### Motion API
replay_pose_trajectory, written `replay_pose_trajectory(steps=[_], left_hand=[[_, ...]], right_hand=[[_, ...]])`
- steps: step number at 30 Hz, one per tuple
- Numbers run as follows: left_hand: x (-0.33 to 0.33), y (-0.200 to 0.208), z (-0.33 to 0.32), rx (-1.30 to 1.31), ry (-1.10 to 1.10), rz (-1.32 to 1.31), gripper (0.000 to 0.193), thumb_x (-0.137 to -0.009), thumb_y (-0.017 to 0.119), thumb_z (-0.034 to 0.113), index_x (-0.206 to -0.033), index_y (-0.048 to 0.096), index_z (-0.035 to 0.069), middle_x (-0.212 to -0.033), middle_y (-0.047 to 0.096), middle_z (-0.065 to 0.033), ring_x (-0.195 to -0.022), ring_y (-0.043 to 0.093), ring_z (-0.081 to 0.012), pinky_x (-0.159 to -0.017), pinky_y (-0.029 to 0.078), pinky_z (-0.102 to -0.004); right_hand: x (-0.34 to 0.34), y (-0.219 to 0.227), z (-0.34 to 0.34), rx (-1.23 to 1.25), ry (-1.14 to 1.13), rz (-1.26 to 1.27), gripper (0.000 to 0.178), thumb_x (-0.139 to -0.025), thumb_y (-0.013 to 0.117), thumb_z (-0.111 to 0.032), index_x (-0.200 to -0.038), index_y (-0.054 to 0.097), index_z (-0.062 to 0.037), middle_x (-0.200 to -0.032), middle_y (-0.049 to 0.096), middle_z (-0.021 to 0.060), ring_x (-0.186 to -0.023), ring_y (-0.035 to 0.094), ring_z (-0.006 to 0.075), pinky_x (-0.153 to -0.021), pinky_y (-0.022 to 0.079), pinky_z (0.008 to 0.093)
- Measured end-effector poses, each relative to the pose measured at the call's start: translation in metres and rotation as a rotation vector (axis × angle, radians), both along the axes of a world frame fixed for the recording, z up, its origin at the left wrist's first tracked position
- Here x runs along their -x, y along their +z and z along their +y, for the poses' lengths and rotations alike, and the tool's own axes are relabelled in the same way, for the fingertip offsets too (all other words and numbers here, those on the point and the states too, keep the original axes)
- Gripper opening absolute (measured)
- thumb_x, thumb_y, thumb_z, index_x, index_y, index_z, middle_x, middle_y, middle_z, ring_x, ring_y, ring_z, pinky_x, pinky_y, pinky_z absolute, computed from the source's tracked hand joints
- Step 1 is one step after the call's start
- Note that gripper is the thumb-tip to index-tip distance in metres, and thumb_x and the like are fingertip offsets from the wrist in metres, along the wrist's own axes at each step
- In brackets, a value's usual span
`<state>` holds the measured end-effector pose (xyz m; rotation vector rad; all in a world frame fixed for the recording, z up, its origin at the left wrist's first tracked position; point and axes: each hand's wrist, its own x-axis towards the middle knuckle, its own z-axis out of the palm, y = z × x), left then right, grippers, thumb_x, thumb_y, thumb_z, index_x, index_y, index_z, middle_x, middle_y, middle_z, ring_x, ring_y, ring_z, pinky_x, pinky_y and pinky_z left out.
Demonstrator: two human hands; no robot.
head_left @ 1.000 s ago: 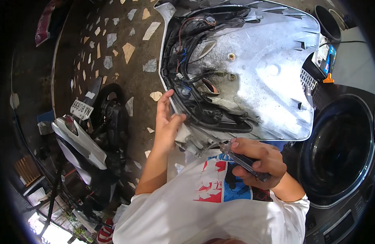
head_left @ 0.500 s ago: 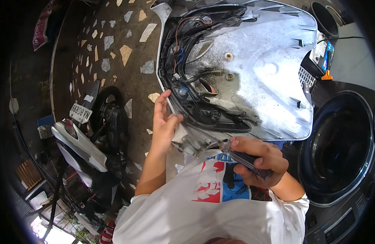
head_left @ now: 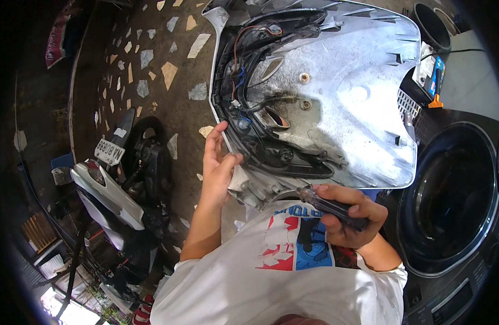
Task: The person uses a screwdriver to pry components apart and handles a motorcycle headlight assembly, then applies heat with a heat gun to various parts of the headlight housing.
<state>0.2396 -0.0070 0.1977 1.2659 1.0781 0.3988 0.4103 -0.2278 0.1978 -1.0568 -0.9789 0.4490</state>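
Note:
A large silver-white motorcycle front fairing (head_left: pixel 341 70) lies with its inner side up before me. Along its left part curves a black light assembly (head_left: pixel 279 151) with red and blue wires. My left hand (head_left: pixel 219 165) grips the fairing's near left edge, thumb and fingers closed round it. In my right hand (head_left: pixel 360 214) is a screwdriver with a dark see-through handle (head_left: pixel 336 210). It points left toward the fairing's near corner (head_left: pixel 260 192), close to my shirt. Whether its tip touches a screw there cannot be seen.
A white and black motorcycle (head_left: pixel 111 200) stands at the left on a floor with stone pieces set in it. To the right is a washing machine with a dark round lid (head_left: pixel 449 197). Behind it sit a black bucket (head_left: pixel 431 27) and an orange-tipped tool (head_left: pixel 436 89).
My right hand and the screwdriver have shifted slightly right, and the handle has turned a little in the fingers. My left hand keeps its hold on the fairing.

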Motion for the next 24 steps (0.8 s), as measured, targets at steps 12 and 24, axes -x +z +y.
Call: replay_pose_trajectory(steps=[12,24], left_hand=[[0.001,-0.004,0.0,0.006,0.033,-0.024,0.077,-0.078,0.054,-0.005,-0.153,0.041,0.004,-0.152,0.043,-0.0099,-0.136,0.044,-0.0158,-0.095,0.044,-0.0236],[0.008,-0.015,0.003,-0.033,-0.005,-0.018,0.078,-0.079,0.058,-0.007,-0.153,0.04,0.004,-0.15,0.045,-0.0113,-0.133,0.049,-0.0168,-0.099,0.045,-0.0263]], right_hand=[[-0.008,0.017,-0.002,-0.043,0.147,-0.342,0.049,-0.078,0.086,-0.006,-0.105,0.045,-0.0074,-0.113,0.068,0.0273,-0.092,0.072,0.0485,-0.076,0.065,0.0515],[0.013,0.002,-0.018,0.028,-0.036,-0.134,0.056,-0.079,0.087,-0.003,-0.108,0.039,-0.0069,-0.112,0.067,0.0331,-0.091,0.074,0.046,-0.075,0.064,0.0491]])
